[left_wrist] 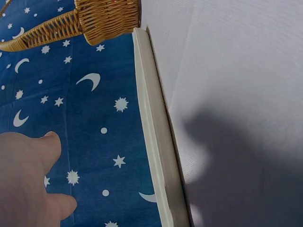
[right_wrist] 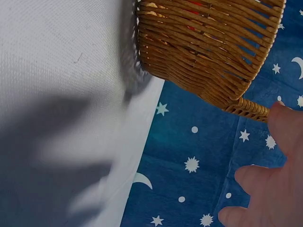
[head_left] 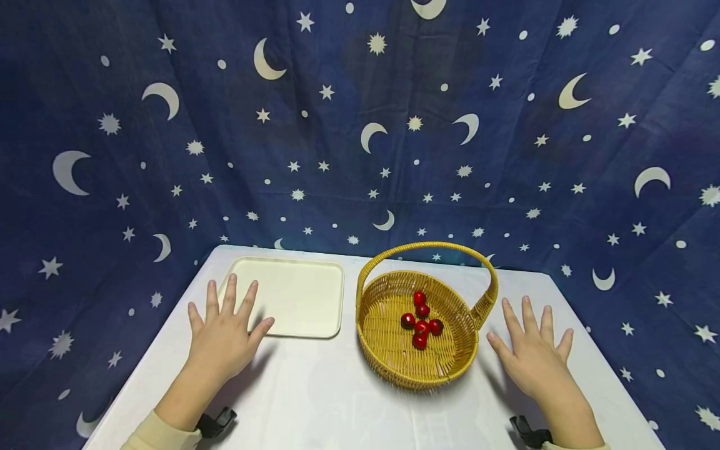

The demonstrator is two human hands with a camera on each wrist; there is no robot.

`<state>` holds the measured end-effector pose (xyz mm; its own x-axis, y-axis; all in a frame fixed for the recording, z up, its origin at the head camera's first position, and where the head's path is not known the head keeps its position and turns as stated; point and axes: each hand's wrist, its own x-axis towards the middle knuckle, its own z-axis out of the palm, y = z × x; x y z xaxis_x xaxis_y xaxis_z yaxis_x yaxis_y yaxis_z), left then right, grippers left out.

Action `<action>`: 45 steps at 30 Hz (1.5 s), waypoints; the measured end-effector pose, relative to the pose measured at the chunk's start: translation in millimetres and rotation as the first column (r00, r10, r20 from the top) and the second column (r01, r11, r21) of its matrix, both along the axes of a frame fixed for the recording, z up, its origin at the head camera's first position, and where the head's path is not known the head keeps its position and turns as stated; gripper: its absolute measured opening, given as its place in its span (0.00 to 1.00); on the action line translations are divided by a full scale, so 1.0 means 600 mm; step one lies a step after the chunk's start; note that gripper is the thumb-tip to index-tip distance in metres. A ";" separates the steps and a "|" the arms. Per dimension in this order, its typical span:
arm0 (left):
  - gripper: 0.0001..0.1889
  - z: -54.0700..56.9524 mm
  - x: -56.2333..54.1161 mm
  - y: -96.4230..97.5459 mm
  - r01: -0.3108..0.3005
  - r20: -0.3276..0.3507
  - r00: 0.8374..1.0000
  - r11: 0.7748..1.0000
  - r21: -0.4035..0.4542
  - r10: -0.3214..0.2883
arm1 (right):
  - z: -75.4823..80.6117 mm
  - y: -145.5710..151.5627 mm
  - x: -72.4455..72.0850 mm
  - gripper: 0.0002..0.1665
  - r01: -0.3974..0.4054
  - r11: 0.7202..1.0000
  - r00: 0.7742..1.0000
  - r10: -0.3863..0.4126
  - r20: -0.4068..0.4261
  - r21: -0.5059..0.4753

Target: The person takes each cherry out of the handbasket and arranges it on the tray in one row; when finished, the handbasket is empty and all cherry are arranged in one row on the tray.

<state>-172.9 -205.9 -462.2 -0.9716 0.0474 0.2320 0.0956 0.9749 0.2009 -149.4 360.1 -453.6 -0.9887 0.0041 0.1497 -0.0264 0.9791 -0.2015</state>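
In the head view my left hand (head_left: 223,340) spreads its fingers over the near left corner of a cream rectangular tray (head_left: 304,297), holding nothing. To the tray's right stands a round wicker basket (head_left: 388,369) with a tall arched handle. Several dark red cherries (head_left: 419,341) lie grouped on the basket's floor. My right hand (head_left: 537,362), also with fingers spread and nothing in it, is just right of the basket. The right wrist view shows the basket's woven side (right_wrist: 199,52) close to that hand's fingers. In the left wrist view the tray's edge (left_wrist: 158,142) appears side-on.
A white cloth (head_left: 332,400) covers the table under the tray and basket. Behind and beside the table hangs a dark blue curtain (head_left: 337,144) printed with moons and stars. Black straps (head_left: 216,424) sit at both wrists.
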 end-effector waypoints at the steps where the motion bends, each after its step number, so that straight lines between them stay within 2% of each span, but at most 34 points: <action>1: 0.44 0.000 0.000 0.001 0.001 -0.001 1.000 1.000 0.000 -0.001 | -0.001 0.001 0.000 0.51 0.000 1.000 1.000 0.000 0.002 -0.001; 7: 0.44 -0.003 -0.001 0.006 0.011 0.001 1.000 1.000 0.005 -0.011 | -0.002 0.002 0.003 0.50 -0.001 1.000 1.000 0.001 0.022 -0.010; 13: 0.45 0.001 -0.003 0.020 0.030 -0.007 1.000 0.999 0.039 -0.030 | 0.009 -0.003 -0.003 0.50 -0.019 0.999 1.000 0.019 0.014 -0.030; 17: 0.44 0.004 0.001 0.046 0.086 -0.004 0.996 0.993 0.087 -0.086 | 0.020 -0.010 0.003 0.49 -0.040 0.994 0.998 0.045 0.051 -0.106; 20: 0.41 0.007 0.011 0.080 0.170 -0.032 0.985 0.973 0.154 -0.167 | 0.027 -0.016 0.017 0.49 -0.069 0.976 0.996 0.079 0.041 -0.208; 22: 0.38 0.014 0.018 0.108 0.247 -0.092 0.968 0.945 0.214 -0.233 | 0.031 -0.022 0.027 0.47 -0.093 0.953 0.995 0.100 0.008 -0.288; 23: 0.36 0.019 0.021 0.123 0.295 -0.138 0.953 0.925 0.240 -0.268 | 0.033 -0.026 0.031 0.46 -0.106 0.938 0.994 0.110 -0.008 -0.329; 25: 0.32 0.031 0.025 0.151 0.397 -0.248 0.910 0.872 0.286 -0.333 | 0.034 -0.035 0.036 0.44 -0.130 0.907 0.991 0.127 -0.036 -0.401; 28: 0.28 0.051 0.025 0.195 0.560 -0.395 0.815 0.752 0.347 -0.424 | 0.031 -0.052 0.034 0.41 -0.136 0.852 0.990 0.140 -0.030 -0.505; 29: 0.27 0.057 0.023 0.211 0.602 -0.414 0.789 0.709 0.367 -0.455 | 0.029 -0.057 0.030 0.41 -0.137 0.832 0.989 0.149 -0.020 -0.538; 30: 0.26 0.061 0.022 0.225 0.626 -0.414 0.775 0.675 0.391 -0.478 | 0.027 -0.062 0.026 0.40 -0.134 0.814 0.988 0.154 -0.012 -0.566; 31: 0.27 0.065 0.019 0.239 0.641 -0.400 0.766 0.645 0.416 -0.503 | 0.025 -0.066 0.022 0.40 -0.124 0.794 0.988 0.155 0.001 -0.595; 32: 0.27 0.068 0.014 0.255 0.643 -0.366 0.766 0.623 0.445 -0.528 | 0.023 -0.069 0.018 0.39 -0.114 0.775 0.988 0.154 0.011 -0.622; 33: 0.27 0.070 0.008 0.270 0.631 -0.320 0.774 0.620 0.467 -0.546 | 0.020 -0.071 0.014 0.38 -0.109 0.757 0.988 0.156 0.015 -0.645; 34: 0.27 0.070 0.000 0.285 0.613 -0.267 0.783 0.623 0.486 -0.562 | 0.016 -0.073 0.010 0.38 -0.103 0.733 0.987 0.158 0.020 -0.672; 36: 0.26 0.068 -0.017 0.313 0.565 -0.149 0.800 0.647 0.513 -0.581 | 0.009 -0.074 0.006 0.37 -0.085 0.695 0.988 0.154 0.032 -0.714; 38: 0.26 0.063 -0.035 0.338 0.529 -0.050 0.804 0.673 0.517 -0.593 | 0.000 -0.074 0.004 0.36 -0.057 0.651 0.987 0.153 0.056 -0.757; 40: 0.25 0.056 -0.052 0.362 0.504 0.024 0.797 0.686 0.524 -0.604 | -0.007 -0.072 0.007 0.35 -0.022 0.598 0.984 0.155 0.089 -0.801; 43: 0.26 0.046 -0.075 0.390 0.472 0.107 0.779 0.690 0.548 -0.618 | -0.014 -0.069 0.011 0.34 0.024 0.511 0.978 0.167 0.127 -0.859; 45: 0.25 0.040 -0.090 0.406 0.443 0.153 0.777 0.703 0.556 -0.611 | -0.017 -0.068 0.013 0.34 0.037 0.466 0.975 0.177 0.134 -0.884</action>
<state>-226.8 37.9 -438.2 -0.8374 0.5425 0.0673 0.4166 0.5535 0.7212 -141.7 319.5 -463.6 -0.9967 -0.0434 -0.0692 0.0545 0.2765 -0.9595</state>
